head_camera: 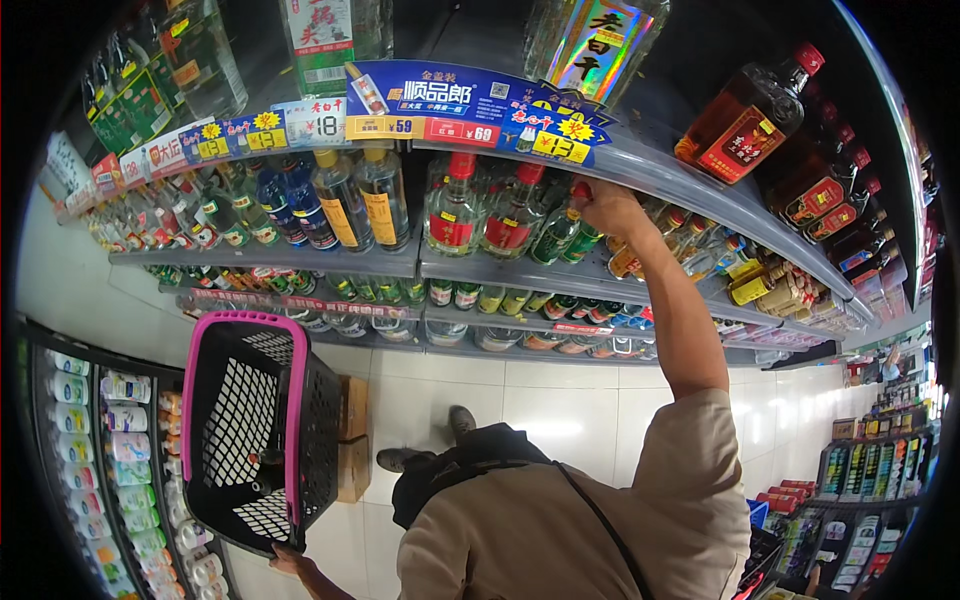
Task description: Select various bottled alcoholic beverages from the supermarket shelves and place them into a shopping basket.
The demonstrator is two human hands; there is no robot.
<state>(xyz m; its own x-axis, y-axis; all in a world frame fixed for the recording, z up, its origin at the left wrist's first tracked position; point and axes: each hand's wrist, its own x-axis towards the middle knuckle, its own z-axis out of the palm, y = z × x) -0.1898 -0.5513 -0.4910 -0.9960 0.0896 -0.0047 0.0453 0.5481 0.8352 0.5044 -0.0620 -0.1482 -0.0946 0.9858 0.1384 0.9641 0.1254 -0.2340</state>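
My right hand reaches under the edge of the upper shelf, its fingers at the red cap of a bottle. Just below the hand, a green-labelled glass bottle stands beside another green-labelled bottle. Whether the fingers are closed round the cap is hard to see. Left of these are clear bottles with red labels and red caps. At the lower left, my left hand is at the near end of a black plastic shopping basket with a pink rim. Dark bottles lie inside the basket.
Price strips line the upper shelf edge, with large liquor bottles above it. Brown cardboard boxes are on the tiled floor beside the basket. A rack of white bottles borders the left side; more store shelving is at the right.
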